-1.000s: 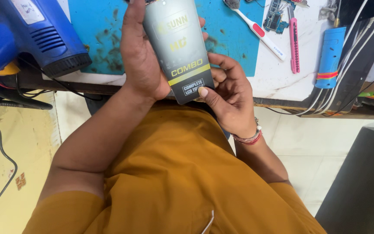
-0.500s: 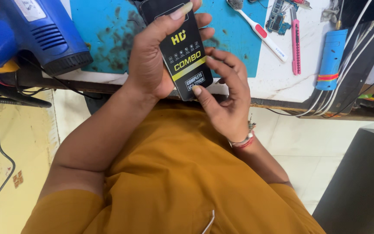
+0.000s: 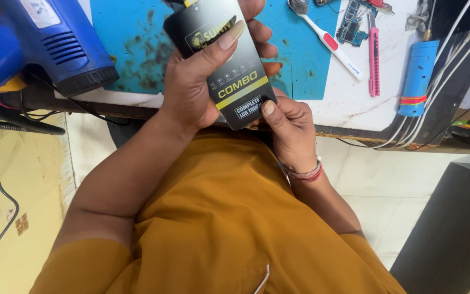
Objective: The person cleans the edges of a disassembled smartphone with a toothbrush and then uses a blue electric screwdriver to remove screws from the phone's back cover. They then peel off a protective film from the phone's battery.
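Spanning the top of the view, the bench [image 3: 349, 111] carries a blue mat [image 3: 131, 49], a blue heat gun [image 3: 39, 43], a toothbrush [image 3: 330, 42] and a pink knife [image 3: 374, 54]. Over its near edge, the left hand [image 3: 191, 92] wraps a black packet [image 3: 221, 60], thumb across the front. The right hand [image 3: 289, 128] pinches the lower corner, perhaps at a flap; fingers are curled.
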